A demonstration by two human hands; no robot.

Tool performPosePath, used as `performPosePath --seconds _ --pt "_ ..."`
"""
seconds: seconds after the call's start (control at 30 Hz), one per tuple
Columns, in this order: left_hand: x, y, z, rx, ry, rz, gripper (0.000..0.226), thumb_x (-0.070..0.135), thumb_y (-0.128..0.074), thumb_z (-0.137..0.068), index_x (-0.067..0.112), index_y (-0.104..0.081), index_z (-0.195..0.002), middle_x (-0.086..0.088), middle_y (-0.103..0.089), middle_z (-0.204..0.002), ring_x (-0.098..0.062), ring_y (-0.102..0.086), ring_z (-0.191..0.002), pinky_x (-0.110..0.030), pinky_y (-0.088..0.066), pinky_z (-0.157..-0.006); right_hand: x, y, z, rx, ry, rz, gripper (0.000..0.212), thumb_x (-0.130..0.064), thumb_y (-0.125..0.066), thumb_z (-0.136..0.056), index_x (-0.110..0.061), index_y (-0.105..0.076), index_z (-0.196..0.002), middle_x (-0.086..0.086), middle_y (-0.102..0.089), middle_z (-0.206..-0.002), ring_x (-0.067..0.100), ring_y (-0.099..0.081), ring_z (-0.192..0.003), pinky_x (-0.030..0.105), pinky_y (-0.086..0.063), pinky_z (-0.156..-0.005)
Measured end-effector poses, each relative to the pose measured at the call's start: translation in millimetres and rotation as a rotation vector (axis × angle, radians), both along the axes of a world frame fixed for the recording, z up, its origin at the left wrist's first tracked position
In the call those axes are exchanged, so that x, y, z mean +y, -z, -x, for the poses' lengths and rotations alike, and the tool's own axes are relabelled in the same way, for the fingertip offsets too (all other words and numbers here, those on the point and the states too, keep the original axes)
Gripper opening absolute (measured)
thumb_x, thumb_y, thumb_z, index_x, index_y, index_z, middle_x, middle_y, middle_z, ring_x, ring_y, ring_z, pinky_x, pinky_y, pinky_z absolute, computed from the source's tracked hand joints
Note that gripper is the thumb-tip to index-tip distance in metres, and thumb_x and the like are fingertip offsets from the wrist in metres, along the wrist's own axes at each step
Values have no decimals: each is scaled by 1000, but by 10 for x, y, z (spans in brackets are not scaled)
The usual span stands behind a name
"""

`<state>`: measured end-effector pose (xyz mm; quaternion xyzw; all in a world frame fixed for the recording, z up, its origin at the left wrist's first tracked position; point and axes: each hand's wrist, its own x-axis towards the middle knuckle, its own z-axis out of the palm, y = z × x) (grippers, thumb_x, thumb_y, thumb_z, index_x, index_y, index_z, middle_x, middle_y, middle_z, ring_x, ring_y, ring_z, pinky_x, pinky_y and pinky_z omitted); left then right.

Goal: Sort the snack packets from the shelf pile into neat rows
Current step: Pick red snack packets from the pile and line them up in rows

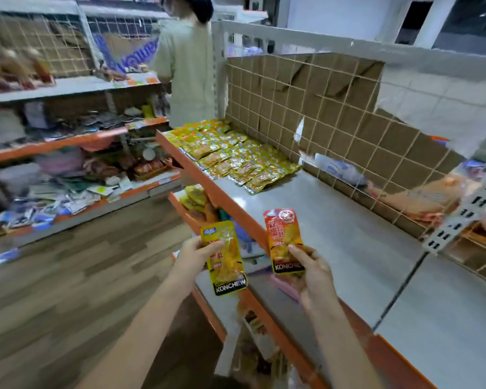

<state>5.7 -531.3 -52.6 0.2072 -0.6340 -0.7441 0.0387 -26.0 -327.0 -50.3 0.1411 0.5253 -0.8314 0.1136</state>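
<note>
My left hand (192,255) grips a yellow KONCHEW snack packet (227,265) upright, just off the shelf's orange front edge. My right hand (312,272) holds an orange-red KONCHEW packet (284,237) upright over the near part of the grey shelf (348,242). Several yellow packets (230,155) lie in overlapping rows at the far left end of this shelf. More yellow packets (195,196) sit on the shelf below.
A cardboard-backed wire grid (320,113) walls the shelf's rear. A person in a pale top (188,77) stands at the far end. Across the wooden-floored aisle (82,262), other shelves (68,141) hold mixed goods. Orange packets (421,200) lie behind the grid.
</note>
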Motion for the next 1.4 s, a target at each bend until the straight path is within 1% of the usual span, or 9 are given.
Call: performPosePath --seconds 0.1,0.23,0.53,0.67,0.83,0.9,1.0,1.23,1.4 --pt "-217 4 86 -15 -10 -37 7 5 -62 -86 10 -67 -87 -16 -66 -92 -31 -62 -87 -47 -53 -82 -229 -6 115 -3 -7 -7 14 -5 -65 -81 -15 -56 -82 9 -66 -74 25 -60 -70 41 -46 -74" --pt "-423 -17 387 -19 14 40 9 5 -62 -87 13 -66 -86 -11 -68 -89 -25 -64 -81 -35 -54 -74 -415 8 380 14 -21 27 29 -6 -76 -61 -16 -53 -77 10 -66 -71 25 -61 -67 38 -45 -74" --pt "-672 -111 1649 -47 210 109 5 10 -66 -85 6 -70 -86 -14 -72 -87 -32 -69 -82 -42 -56 -76 -425 58 1318 13 220 39 22 2 -61 -83 -15 -51 -76 -4 -64 -55 5 -62 -50 14 -47 -44" --pt "-583 -229 2251 -5 359 235 21 11 -69 -82 17 -67 -63 4 -66 -60 -9 -63 -56 -22 -49 -53 -321 53 1717 -8 363 61 22 3 -61 -83 -15 -50 -77 -8 -63 -49 2 -59 -43 12 -45 -40" --pt "-470 -194 2800 39 542 447 24 10 -66 -86 15 -54 -66 11 -54 -50 6 -53 -43 -11 -42 -44 -355 119 2006 -5 463 34 21 7 -60 -82 -11 -50 -76 -5 -63 -48 3 -59 -42 12 -44 -40" --pt "-492 -121 2965 21 590 524 13 14 -67 -86 4 -58 -84 7 -51 -58 2 -55 -48 -15 -45 -45 -387 152 2074 -15 500 43 20 9 -59 -82 -9 -52 -77 -5 -65 -51 4 -61 -44 13 -47 -43" --pt "-630 -9 3179 -4 634 635 49 18 -67 -87 -9 -48 -122 6 -47 -66 -3 -53 -57 -14 -43 -45 -450 187 2179 -26 534 36 18 8 -59 -81 -9 -54 -80 -4 -68 -56 6 -63 -47 13 -50 -47" --pt "-962 113 3365 262 779 1042 51 27 -62 -90 11 -44 -134 3 -55 -80 -21 -59 -82 -24 -41 -65 -715 216 2340 -47 698 -7 19 8 -60 -81 -9 -53 -78 -3 -67 -55 6 -63 -47 15 -49 -46" --pt "-1030 279 3456 406 775 1168 64 36 -57 -91 11 -32 -144 -5 -47 -129 -23 -44 -121 -23 -32 -95 -838 292 2458 -67 791 -87 18 6 -62 -82 -10 -54 -80 -4 -68 -56 6 -62 -48 19 -50 -47"
